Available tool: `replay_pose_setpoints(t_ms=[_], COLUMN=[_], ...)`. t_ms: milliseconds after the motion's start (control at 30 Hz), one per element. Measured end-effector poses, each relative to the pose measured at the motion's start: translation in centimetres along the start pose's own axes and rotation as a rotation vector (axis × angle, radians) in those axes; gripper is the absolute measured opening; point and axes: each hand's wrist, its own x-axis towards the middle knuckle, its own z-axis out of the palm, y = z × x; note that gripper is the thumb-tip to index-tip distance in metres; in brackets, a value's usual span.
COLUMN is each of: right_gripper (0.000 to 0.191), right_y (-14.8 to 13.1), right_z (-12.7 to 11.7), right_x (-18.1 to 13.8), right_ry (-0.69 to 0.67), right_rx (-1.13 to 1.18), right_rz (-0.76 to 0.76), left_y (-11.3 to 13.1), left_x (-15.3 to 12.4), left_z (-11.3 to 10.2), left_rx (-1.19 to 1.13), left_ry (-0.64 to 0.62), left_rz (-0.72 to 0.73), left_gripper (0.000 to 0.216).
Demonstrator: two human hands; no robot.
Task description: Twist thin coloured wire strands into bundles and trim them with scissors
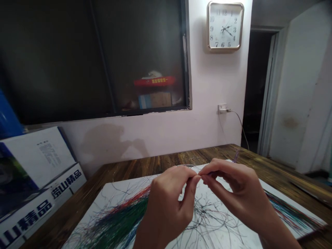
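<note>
My left hand [171,204] and my right hand [233,190] meet fingertip to fingertip above a white board [114,188]. Both are closed in a pinch. What lies between the left fingertips is too small to make out. A slim purple piece [236,156] sticks up behind my right hand and seems to run into its grip. Under the hands, short dark wire-like strands [201,209] lie scattered on the board. A thick bundle of green, red and blue strands [127,211] spreads to the left, partly hidden by my left hand.
More coloured strands [287,211] lie along the board's right side. The board rests on a brown wooden table [220,152] against the wall. A printed box [52,166] stands at the left. A cable [241,124] hangs from a wall socket [222,108] beyond the table.
</note>
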Motion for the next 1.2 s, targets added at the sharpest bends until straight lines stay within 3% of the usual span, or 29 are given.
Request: replay_pose_setpoints(t_ms=[333, 533, 667, 833, 933, 1200], right_gripper=[0.007, 0.018, 0.024, 0.028, 0.026, 0.026], right_y=[0.0, 0.0, 0.2, 0.6, 0.8, 0.7], right_z=[0.3, 0.5, 0.5, 0.5, 0.6, 0.6], right_x=[-0.1, -0.1, -0.1, -0.2, -0.2, -0.2], right_ry=[0.039, 0.008, -0.019, 0.005, 0.050, 0.078], right_rx=[-0.028, -0.165, -0.213, -0.228, -0.138, 0.008], right_rz=[-0.054, -0.314, -0.453, -0.504, -0.426, -0.284], left_y=[0.7, 0.6, 0.1, -0.3, 0.0, 0.4], left_x=[-0.1, 0.3, 0.2, 0.1, 0.1, -0.4], left_z=[-0.3, -0.6, -0.9, -0.7, -0.7, -1.6], left_rx=[-0.095, -0.306, -0.510, -0.690, -0.586, -0.104], left_ry=[-0.039, -0.070, -0.155, -0.199, -0.073, -0.020], left_rz=[-0.197, -0.353, -0.444, -0.529, -0.471, -0.075], left_gripper=[0.019, 0.030, 0.033, 0.025, 0.005, 0.020])
